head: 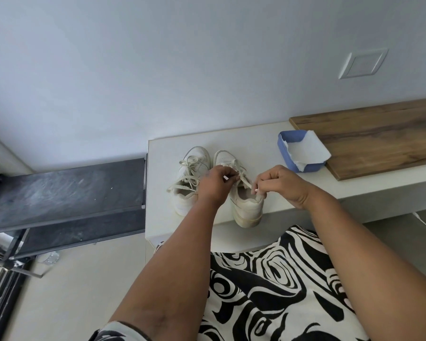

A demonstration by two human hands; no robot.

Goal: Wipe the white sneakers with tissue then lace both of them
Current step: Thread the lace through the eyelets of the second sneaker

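Sneakers: two, side by side on a white counter [256,141].
Left hand [215,183]: pinched shut on the right sneaker's [246,205] lace [242,177].
Right hand [280,184]: pinched shut on the same lace.
Left sneaker [190,178]: laced, untouched.

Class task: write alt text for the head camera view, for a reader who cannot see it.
Two hands, left hand and right hand, pinch the lace of the right-side white sneaker on a pale counter. The other sneaker stands beside it, laces loose; a blue tray holding tissue sits farther right.
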